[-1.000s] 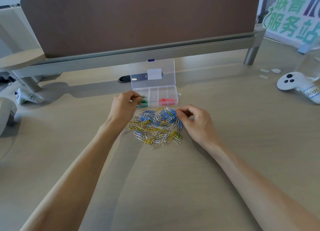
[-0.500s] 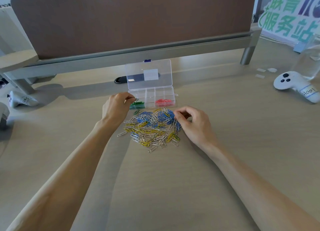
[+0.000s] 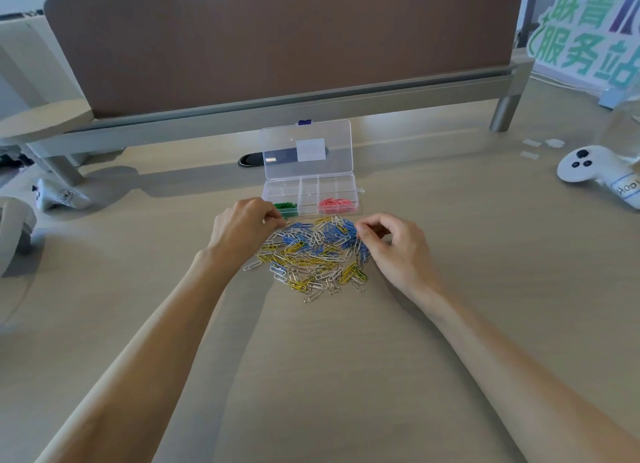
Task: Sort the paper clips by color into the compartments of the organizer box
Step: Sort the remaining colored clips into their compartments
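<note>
Sorting looks early: green clips [image 3: 285, 206] and pink clips [image 3: 336, 203] sit in the box [image 3: 346, 185] toward the desk's [image 3: 467, 272] far edge, and a blue-yellow-white pile [image 3: 311, 254] remains just before it. The left hand [image 3: 242, 227] and right hand [image 3: 398, 247] curl fingertips at the pile; whether either grasps a clip is unclear.

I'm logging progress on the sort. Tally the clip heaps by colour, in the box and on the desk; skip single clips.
Green heap, in the organizer box: 1
Pink heap, in the box: 1
Mixed blue, yellow and white pile, on the desk: 1
Total: 3 heaps
</note>
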`<state>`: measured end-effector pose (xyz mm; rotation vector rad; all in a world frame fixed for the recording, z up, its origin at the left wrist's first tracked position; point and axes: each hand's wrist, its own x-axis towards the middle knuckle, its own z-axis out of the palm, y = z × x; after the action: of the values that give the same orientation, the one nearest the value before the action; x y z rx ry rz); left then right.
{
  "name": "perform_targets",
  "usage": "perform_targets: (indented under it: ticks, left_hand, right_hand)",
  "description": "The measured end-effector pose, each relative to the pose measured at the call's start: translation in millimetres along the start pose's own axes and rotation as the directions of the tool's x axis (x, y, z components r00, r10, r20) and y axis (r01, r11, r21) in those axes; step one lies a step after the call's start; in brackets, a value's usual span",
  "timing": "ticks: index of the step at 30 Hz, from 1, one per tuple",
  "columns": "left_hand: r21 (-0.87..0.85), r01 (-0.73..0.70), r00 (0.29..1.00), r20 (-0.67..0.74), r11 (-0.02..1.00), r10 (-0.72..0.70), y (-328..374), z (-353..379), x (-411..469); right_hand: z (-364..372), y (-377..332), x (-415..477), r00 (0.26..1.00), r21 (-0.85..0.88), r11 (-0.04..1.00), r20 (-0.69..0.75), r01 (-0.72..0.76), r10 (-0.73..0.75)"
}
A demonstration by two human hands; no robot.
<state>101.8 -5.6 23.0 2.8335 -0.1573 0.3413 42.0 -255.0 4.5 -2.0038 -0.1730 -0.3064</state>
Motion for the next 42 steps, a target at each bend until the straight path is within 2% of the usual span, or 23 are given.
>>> perform_targets:
  ticks: [6,8,12,19,23,27,32,35,42]
  left_hand:
    - [0.087,0.008,1.000,0.017,0.996,-0.010,8.1,-2.2,4.3]
    - [0.058,0.002,1.000,-0.012,0.998,-0.001,7.2,-4.3,4.1]
    - [-0.070,-0.017,0.986,-0.168,0.997,0.005,4.9,-7.3,9.2]
    - [-0.061,-0.033,0.984,-0.178,0.998,0.022,8.7,1.4,8.9]
    - [-0.181,-0.157,0.974,-0.193,0.971,0.122,21.5,1.9,-18.1]
    - [-0.197,-0.326,0.941,-0.159,0.925,0.297,34.3,6.9,-52.1]
    - [-0.215,-0.440,0.898,-0.125,0.872,0.422,54.2,26.2,-79.4]
    - [-0.171,-0.441,0.896,-0.150,0.881,0.419,59.0,30.9,-80.7]
    - [-0.204,-0.377,0.918,-0.207,0.903,0.337,58.4,32.6,-85.6]
  right_hand:
    - [-0.5,2.3,1.2,1.000,-0.001,1.000,0.007,-0.017,0.017]
    - [-0.6,3.0,1.6,1.000,-0.009,1.000,0.012,-0.017,0.017]
    - [0.6,2.8,2.6,0.999,-0.019,0.999,0.012,-0.031,0.031]
    - [-5.2,-1.6,0.1,1.000,-0.010,1.000,0.004,-0.016,0.016]
    - [-14.9,-0.4,-0.9,0.993,-0.108,0.994,0.120,0.033,-0.020]
    - [-25.4,4.3,-8.3,0.964,-0.186,0.975,0.256,0.125,-0.075]
    - [-23.3,11.0,-13.5,0.941,-0.305,0.920,0.301,0.246,-0.152]
    - [-21.6,9.1,-13.7,0.940,-0.299,0.924,0.310,0.238,-0.141]
    - [-21.0,6.6,-15.4,0.955,-0.285,0.945,0.288,0.160,-0.075]
